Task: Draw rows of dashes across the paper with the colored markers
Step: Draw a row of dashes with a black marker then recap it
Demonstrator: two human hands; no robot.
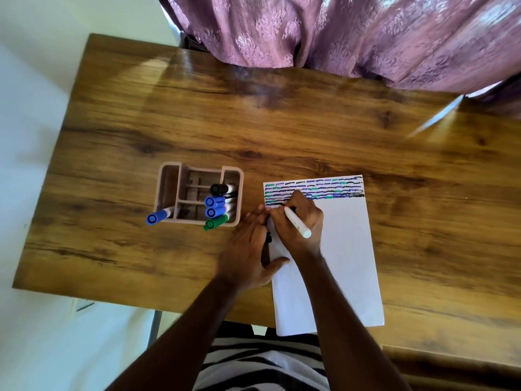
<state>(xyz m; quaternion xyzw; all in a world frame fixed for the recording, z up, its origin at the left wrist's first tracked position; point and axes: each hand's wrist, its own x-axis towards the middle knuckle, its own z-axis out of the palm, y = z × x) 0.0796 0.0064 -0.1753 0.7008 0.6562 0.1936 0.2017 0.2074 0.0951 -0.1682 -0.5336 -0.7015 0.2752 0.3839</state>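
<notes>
A white sheet of paper [346, 249] lies on the wooden table [197, 122], with several rows of blue, green and black dashes [324, 187] across its top. My right hand [298, 221] grips a white-barrelled marker [297, 225], its tip on the paper near the left edge under the last row. My left hand [248, 249] lies flat on the table and the paper's left edge, thumb on the sheet; a small black piece, perhaps a cap [268, 237], shows between its fingers.
A pink desk organiser [169, 176] stands left of the paper, holding blue markers [214, 201], a green marker [215, 222] and a black one [220, 189]; another blue marker [158, 217] leans out at its left. A purple curtain [366, 32] hangs over the table's far edge.
</notes>
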